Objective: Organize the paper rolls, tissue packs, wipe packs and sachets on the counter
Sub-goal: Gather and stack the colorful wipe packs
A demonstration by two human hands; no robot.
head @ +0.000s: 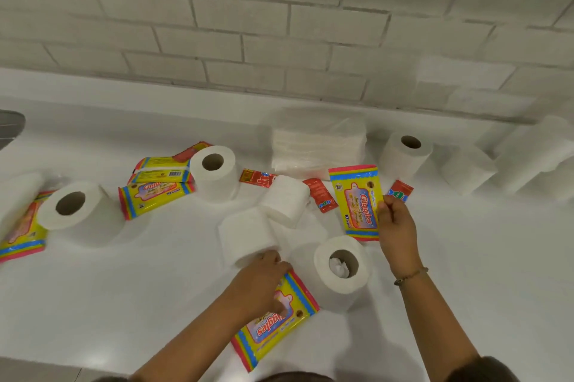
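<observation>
At the left edge of the frame a wipe pack (21, 234) lies partly cut off, with a paper roll (73, 206) standing just beside it. Right of that, two more wipe packs (158, 184) lie stacked askew against an upright roll (216, 170). The white worktop (108, 288) fills the lower frame; a grey object at the far left edge is too cropped to identify.

Lower centre, the left hand (261, 283) presses down on a yellow wipe pack (276, 322), fingers curled over its top edge and touching a lying roll (248, 235); its grasp is partly hidden. A roll with crumpled paper in its core (341, 266) stands just to the right.

Centre right, the right hand (396, 226) pinches another wipe pack (360, 203) by its edge, lifted upright. Red sachets (321, 195) lie half hidden behind it and under a roll. A blurred tissue stack (316, 145) sits at the wall, and further rolls (407, 153) trail to the upper right, smeared and hard to count.
</observation>
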